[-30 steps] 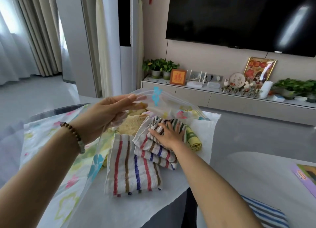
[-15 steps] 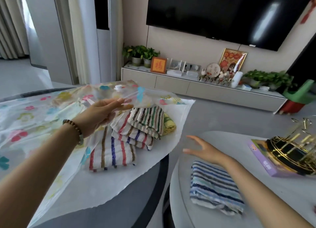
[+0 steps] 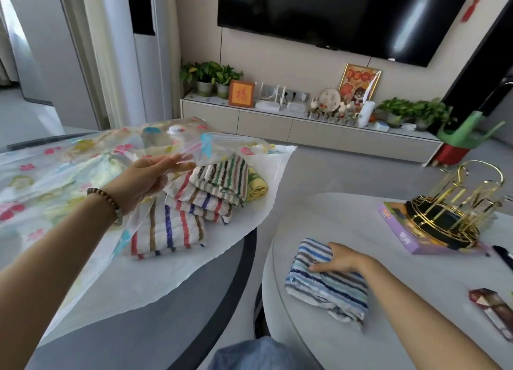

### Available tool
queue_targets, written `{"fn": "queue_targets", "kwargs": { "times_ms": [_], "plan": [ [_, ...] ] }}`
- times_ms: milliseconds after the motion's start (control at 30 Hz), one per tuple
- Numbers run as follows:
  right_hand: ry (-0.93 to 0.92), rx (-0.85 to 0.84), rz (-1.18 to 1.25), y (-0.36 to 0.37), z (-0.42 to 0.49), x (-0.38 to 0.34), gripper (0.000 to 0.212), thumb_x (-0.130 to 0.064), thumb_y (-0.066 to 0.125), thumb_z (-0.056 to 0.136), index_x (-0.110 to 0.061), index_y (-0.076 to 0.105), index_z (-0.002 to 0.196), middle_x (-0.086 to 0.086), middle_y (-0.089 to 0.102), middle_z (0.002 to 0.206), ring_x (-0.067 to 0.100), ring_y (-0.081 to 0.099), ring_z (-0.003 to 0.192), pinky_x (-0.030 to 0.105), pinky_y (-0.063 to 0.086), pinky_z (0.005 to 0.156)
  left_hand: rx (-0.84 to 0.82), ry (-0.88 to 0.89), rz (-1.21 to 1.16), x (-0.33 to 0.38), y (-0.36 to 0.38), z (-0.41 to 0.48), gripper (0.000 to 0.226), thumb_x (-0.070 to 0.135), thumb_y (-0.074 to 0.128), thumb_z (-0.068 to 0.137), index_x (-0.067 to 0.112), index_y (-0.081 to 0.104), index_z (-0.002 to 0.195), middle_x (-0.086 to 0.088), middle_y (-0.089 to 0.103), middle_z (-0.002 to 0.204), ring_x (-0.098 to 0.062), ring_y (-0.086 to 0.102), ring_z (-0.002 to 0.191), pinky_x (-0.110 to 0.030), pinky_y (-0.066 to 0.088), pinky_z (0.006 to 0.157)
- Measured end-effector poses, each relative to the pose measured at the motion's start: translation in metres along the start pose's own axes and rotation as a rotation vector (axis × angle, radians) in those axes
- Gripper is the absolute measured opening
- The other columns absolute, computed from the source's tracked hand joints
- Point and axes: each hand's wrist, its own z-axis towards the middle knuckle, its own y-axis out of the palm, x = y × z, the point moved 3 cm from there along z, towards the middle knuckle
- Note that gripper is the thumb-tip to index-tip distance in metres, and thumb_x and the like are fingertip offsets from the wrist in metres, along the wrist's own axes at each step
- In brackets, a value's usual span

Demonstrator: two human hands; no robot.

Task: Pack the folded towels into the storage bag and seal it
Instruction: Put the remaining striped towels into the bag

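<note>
Blue-striped folded towel [image 3: 329,282] on the pale round table [image 3: 416,328], near its left edge, well apart from the bag. Soft terry, light, likely to sag and unfold if lifted by one corner; best taken across the thick folded edge, thumb under, fingers over. Long axis running from far-left to near-right, stripes along it, fold bulge at the far end.

Right hand [image 3: 340,261] laid on the towel's far end, fingers curled over the edge and closing round it; lift not yet begun.

Left hand [image 3: 151,175] pinching the upper flap of the clear floral storage bag [image 3: 69,175], thumb and fingers closed on the plastic, holding the mouth raised and facing right. Film thin, slippery, floppy.

Inside the mouth, on the lower sheet: stacked striped towels [image 3: 194,203] with a yellow one [image 3: 258,186] behind, all on the dark-rimmed table [image 3: 222,300].

Further right: gold wire rack [image 3: 455,211] on a purple box [image 3: 399,230].
</note>
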Motion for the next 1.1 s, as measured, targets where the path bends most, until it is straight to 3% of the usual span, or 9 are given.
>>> {"fn": "queue_targets", "kwargs": {
  "times_ms": [133, 267, 433, 533, 600, 767, 867, 967, 1100],
  "plan": [
    [-0.052, 0.038, 0.168, 0.002, -0.007, 0.0, 0.061, -0.061, 0.082, 0.051, -0.019, 0.069, 0.093, -0.003, 0.073, 0.094, 0.011, 0.069, 0.082, 0.023, 0.051, 0.072, -0.006, 0.027, 0.041, 0.007, -0.005, -0.005, 0.03, 0.046, 0.051, 0.076, 0.034, 0.066, 0.1, 0.016, 0.073, 0.1, -0.004, 0.029, 0.045, -0.008, 0.033, 0.047],
    [-0.12, -0.035, 0.384, -0.006, -0.025, -0.018, 0.05, -0.048, 0.086, 0.058, -0.018, 0.07, 0.096, -0.005, 0.077, 0.087, 0.012, 0.073, 0.08, 0.018, 0.054, 0.063, -0.009, 0.05, 0.117, 0.01, -0.008, -0.006, 0.034, 0.048, 0.048, 0.079, 0.034, 0.064, 0.105, 0.016, 0.072, 0.102, -0.005, 0.027, 0.047, -0.009, 0.033, 0.048],
    [-0.305, -0.026, 0.749, -0.031, -0.053, -0.078, 0.057, -0.039, 0.087, 0.059, -0.017, 0.067, 0.107, 0.002, 0.076, 0.098, 0.02, 0.072, 0.09, 0.025, 0.057, 0.069, -0.034, 0.054, 0.172, 0.015, -0.014, -0.011, 0.04, 0.049, 0.047, 0.08, 0.031, 0.063, 0.112, 0.015, 0.069, 0.11, -0.02, 0.037, 0.085, -0.016, 0.036, 0.061],
    [-0.421, -0.063, 0.939, -0.028, -0.062, -0.143, 0.055, -0.035, 0.082, 0.058, -0.014, 0.067, 0.106, 0.009, 0.074, 0.101, 0.024, 0.072, 0.09, 0.029, 0.058, 0.072, -0.023, 0.054, 0.159, 0.022, -0.025, -0.017, 0.036, 0.05, 0.05, 0.076, 0.034, 0.066, 0.104, 0.011, 0.069, 0.112, -0.019, 0.036, 0.066, -0.02, 0.035, 0.067],
    [-0.468, -0.091, 1.055, -0.014, -0.062, -0.194, 0.05, -0.033, 0.081, 0.061, -0.015, 0.068, 0.106, 0.007, 0.074, 0.102, 0.022, 0.071, 0.09, 0.031, 0.057, 0.076, -0.029, 0.063, 0.141, 0.028, -0.034, -0.021, 0.037, 0.05, 0.051, 0.074, 0.034, 0.066, 0.103, 0.015, 0.071, 0.106, -0.005, 0.049, 0.058, -0.02, 0.036, 0.069],
    [-0.386, 0.0, 1.21, 0.042, -0.04, -0.311, 0.055, -0.036, 0.08, 0.073, -0.011, 0.056, 0.115, 0.0, 0.066, 0.109, 0.016, 0.064, 0.095, 0.031, 0.051, 0.089, -0.053, 0.068, 0.103, 0.042, -0.047, -0.026, 0.038, 0.047, 0.051, 0.076, 0.028, 0.066, 0.105, 0.006, 0.07, 0.114, -0.006, 0.033, 0.06, -0.007, 0.035, 0.048],
    [-0.516, 0.292, 1.054, 0.067, -0.041, -0.346, 0.056, -0.035, 0.072, 0.081, -0.018, 0.035, 0.119, 0.002, 0.049, 0.123, 0.011, 0.051, 0.1, 0.026, 0.046, 0.087, -0.075, 0.06, 0.073, 0.042, -0.053, -0.027, 0.038, 0.045, 0.052, 0.076, 0.026, 0.066, 0.107, 0.004, 0.071, 0.112, -0.024, 0.035, 0.075, -0.02, 0.039, 0.071],
    [-0.818, 0.551, 0.527, 0.084, -0.038, -0.336, 0.083, -0.057, 0.061, 0.081, -0.029, 0.018, 0.148, 0.003, 0.013, 0.156, 0.016, 0.015, 0.143, 0.034, 0.017, 0.116, -0.095, 0.072, 0.077, 0.037, -0.057, -0.027, 0.038, 0.043, 0.051, 0.079, 0.025, 0.065, 0.11, 0.003, 0.07, 0.112, -0.025, 0.033, 0.097, -0.038, 0.036, 0.095],
    [-0.999, 0.539, 0.02, 0.098, -0.016, -0.305, 0.083, -0.079, 0.045, 0.074, -0.055, 0.009, 0.144, -0.007, -0.023, 0.158, 0.02, -0.029, 0.142, 0.053, -0.008, 0.114, -0.117, 0.101, 0.155, 0.035, -0.054, -0.03, 0.036, 0.047, 0.046, 0.081, 0.029, 0.066, 0.106, 0.009, 0.072, 0.105, -0.023, 0.032, 0.073, -0.011, 0.034, 0.054]
  ]
}}
